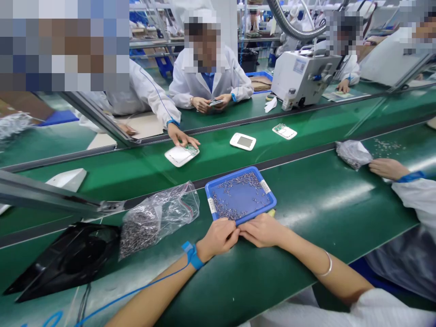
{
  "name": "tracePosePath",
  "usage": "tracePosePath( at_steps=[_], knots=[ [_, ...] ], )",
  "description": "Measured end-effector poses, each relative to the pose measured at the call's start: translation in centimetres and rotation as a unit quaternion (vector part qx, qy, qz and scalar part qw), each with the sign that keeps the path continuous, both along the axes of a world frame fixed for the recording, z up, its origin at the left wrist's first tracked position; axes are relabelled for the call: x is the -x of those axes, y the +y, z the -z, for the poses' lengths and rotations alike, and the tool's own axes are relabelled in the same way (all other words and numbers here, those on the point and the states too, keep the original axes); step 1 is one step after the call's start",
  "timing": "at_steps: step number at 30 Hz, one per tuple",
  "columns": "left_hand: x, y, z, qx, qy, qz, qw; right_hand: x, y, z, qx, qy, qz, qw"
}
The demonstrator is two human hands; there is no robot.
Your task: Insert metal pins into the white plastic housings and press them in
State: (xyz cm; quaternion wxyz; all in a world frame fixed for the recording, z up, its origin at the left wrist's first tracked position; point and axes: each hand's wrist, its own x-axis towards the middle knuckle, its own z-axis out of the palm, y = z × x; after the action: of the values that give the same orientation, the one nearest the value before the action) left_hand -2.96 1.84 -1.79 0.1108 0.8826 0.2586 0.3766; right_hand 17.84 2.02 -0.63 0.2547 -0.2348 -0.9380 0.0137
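A shallow blue tray point(240, 197) of small screws point(228, 210) sits on the green bench, with white labels on two of its sides. Just in front of its near edge, my left hand point(220, 238) and my right hand point(264, 230) meet at the fingertips. Both have curled, closed fingers. Whatever they pinch, if anything, is too small or hidden to make out. A blue wrist strap point(193, 255) with a cord is on my left wrist. Left of the tray lies a clear plastic bag point(146, 222) full of small screws. Behind my right hand shows a bit of something yellow-green point(271, 212).
A black plastic part point(81, 250) lies at the left. Across the bench runs a green conveyor carrying white devices point(243, 141); a co-worker's hand point(182, 136) touches one. Another worker's hand point(388, 169) is at the right by a plastic bag point(353, 153). A metal frame point(51, 193) slants in from the left.
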Motion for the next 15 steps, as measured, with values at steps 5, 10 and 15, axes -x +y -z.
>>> tracePosePath(
  at_steps=[5,10,15],
  knots=[
    [-0.03,0.02,-0.06,0.000,-0.002,0.003,1.000,-0.02,-0.03,0.00,-0.006,-0.006,-0.002,1.000],
    [-0.05,-0.01,-0.08,-0.001,0.000,0.004,1.000,-0.05,-0.04,-0.02,-0.004,-0.007,-0.002,1.000],
    [-0.05,0.01,-0.16,-0.004,-0.002,0.003,1.000,-0.03,-0.01,-0.23,-0.010,0.008,-0.004,1.000]
  ],
)
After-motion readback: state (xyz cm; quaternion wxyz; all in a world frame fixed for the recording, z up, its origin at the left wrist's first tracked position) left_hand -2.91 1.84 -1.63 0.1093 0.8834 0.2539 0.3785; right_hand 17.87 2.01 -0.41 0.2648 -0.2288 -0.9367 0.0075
